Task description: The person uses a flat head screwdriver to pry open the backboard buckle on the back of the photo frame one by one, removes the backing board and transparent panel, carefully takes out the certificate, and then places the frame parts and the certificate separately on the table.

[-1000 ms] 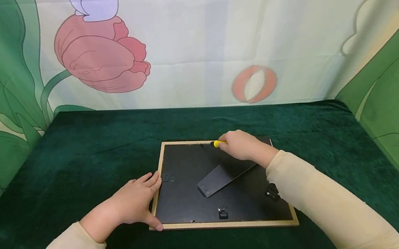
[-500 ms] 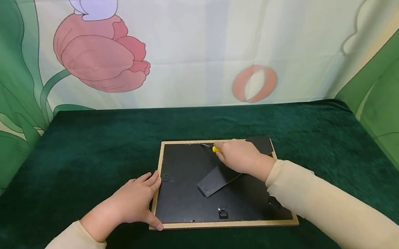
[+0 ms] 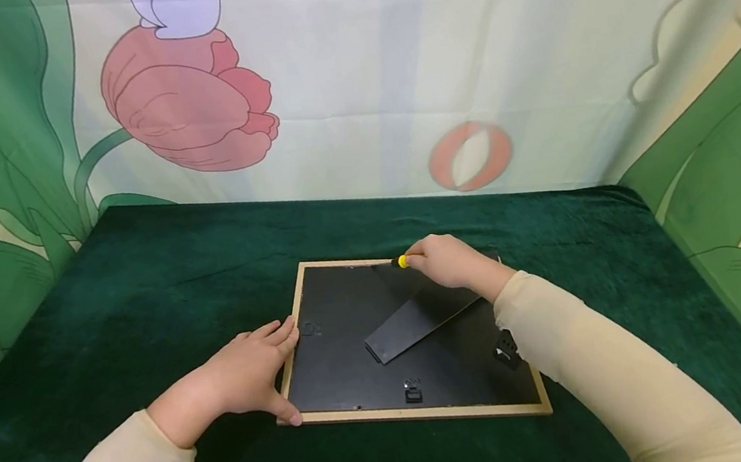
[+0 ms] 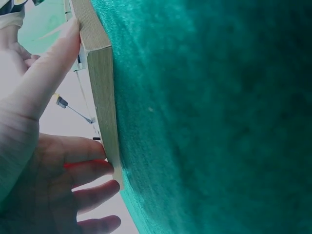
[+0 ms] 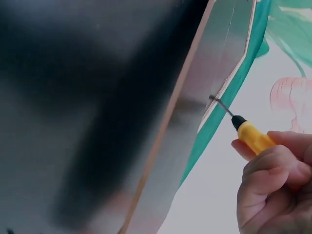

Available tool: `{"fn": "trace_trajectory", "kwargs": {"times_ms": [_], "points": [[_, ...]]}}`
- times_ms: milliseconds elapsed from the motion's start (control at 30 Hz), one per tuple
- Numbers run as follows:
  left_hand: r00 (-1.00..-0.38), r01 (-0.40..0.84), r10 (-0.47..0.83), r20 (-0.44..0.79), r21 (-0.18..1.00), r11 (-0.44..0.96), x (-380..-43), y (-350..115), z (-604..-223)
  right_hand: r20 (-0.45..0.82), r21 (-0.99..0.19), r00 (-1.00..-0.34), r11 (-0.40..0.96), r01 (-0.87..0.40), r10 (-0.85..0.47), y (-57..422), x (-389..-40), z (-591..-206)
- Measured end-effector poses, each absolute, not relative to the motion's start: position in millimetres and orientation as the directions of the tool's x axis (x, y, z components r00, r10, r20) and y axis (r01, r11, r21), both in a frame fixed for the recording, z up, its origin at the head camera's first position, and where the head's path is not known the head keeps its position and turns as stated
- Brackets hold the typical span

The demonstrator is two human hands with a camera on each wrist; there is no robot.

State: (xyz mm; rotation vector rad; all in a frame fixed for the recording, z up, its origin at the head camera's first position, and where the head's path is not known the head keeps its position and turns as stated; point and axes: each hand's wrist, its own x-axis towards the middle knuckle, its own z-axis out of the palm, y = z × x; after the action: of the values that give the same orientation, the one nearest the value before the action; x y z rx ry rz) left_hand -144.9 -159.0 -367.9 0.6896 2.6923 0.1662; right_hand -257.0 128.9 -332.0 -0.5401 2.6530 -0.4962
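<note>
A picture frame point(image 3: 473, 410) with a light wooden border lies face down, its black backing board point(image 3: 337, 296) upward. My left hand point(image 3: 252, 370) rests along the frame's left side, thumb at the near left corner and fingers spread; the left wrist view shows the fingertips against the wooden edge. In my right hand point(image 3: 445, 260) I grip a screwdriver point(image 3: 402, 262) by its yellow handle. The right wrist view shows the screwdriver's thin shaft point(image 5: 224, 106) reaching the seam between board and far border. Whether the tip is under a metal tab is too small to tell.
A black easel leg point(image 3: 402, 330) lies slantwise on the backing board. A hanging clip point(image 3: 413, 391) sits near the front border, another point(image 3: 311, 329) on the left. Dark green velvet cloth point(image 3: 196, 266) covers the table. A printed curtain point(image 3: 352, 73) hangs behind.
My right hand came toward me with the screwdriver tilted half a second ago, then moved back to the far border. The left hand and the frame stay put.
</note>
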Motion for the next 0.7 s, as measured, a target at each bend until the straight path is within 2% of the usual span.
{"fn": "trace_trajectory", "kwargs": {"times_ms": [267, 500, 567, 700], "points": [[-0.812, 0.452, 0.493, -0.312, 0.196, 0.87, -149.6, -152.8, -366.3, -0.342, -0.586, -0.871, 0.805, -0.096, -0.353, 148.1, -270.0, -334.1], [-0.811, 0.446, 0.491, -0.319, 0.207, 0.871, -147.7, -155.1, -365.3, -0.335, -0.642, -0.896, 0.767, -0.011, -0.293, 150.1, -272.1, -341.6], [-0.811, 0.447, 0.49, -0.32, 0.204, 0.871, -146.2, -157.1, -365.6, -0.333, -0.638, -0.896, 0.77, -0.014, -0.293, 148.1, -271.0, -343.7], [-0.814, 0.452, 0.492, -0.31, 0.194, 0.871, -144.8, -158.0, -365.0, -0.266, -0.526, -0.895, 0.832, -0.176, -0.357, 141.1, -263.0, -344.3]]}}
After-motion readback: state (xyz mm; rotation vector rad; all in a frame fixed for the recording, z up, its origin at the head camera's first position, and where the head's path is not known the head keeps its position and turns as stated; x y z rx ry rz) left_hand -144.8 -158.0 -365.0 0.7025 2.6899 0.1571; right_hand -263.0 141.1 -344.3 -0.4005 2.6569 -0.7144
